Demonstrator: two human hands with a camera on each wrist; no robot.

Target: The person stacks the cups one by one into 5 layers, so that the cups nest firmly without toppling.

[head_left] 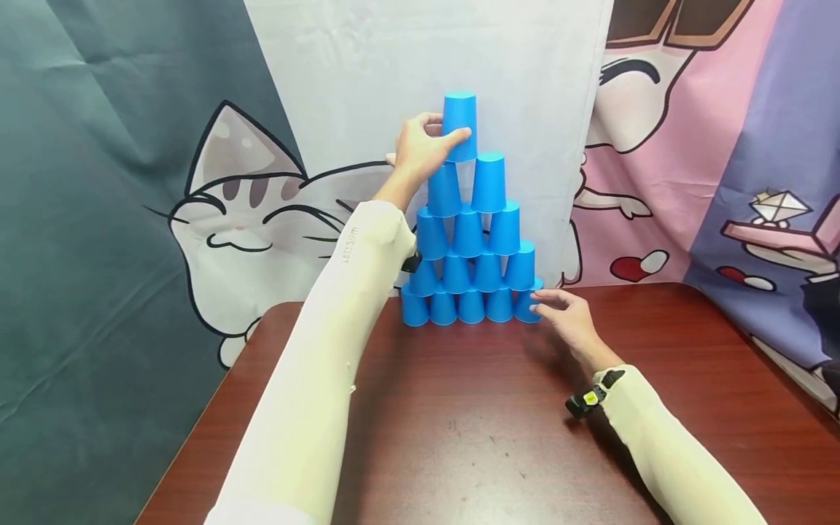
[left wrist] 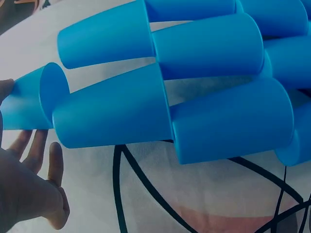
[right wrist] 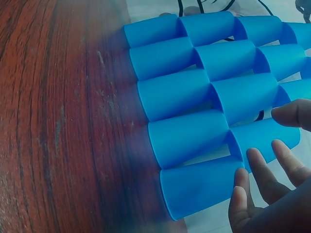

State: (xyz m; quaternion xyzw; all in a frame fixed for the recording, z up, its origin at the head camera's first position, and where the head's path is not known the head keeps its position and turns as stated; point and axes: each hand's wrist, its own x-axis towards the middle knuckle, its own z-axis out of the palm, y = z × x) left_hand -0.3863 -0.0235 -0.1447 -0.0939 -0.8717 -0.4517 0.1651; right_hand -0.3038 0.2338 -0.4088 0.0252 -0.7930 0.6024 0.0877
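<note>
Upside-down blue plastic cups (head_left: 470,306) stand stacked as a pyramid at the back of the table. My left hand (head_left: 420,149) holds the topmost cup (head_left: 459,109) between thumb and fingers. That cup is over the row of two, nearer the left cup (head_left: 444,193) than the right one (head_left: 488,184). In the left wrist view its open rim (left wrist: 54,92) shows at a slant beside the cup under it; whether they touch I cannot tell. Beside the bottom right cup (head_left: 525,308), my right hand (head_left: 571,324) hovers with loosely bent fingers, holding nothing.
The brown wooden table (head_left: 459,415) stretches in front of the pyramid, with its edges at left and right. Close behind hangs a cloth backdrop (head_left: 367,65) printed with a cartoon cat (head_left: 243,226). A strapped wrist device (head_left: 593,397) sits at my right cuff.
</note>
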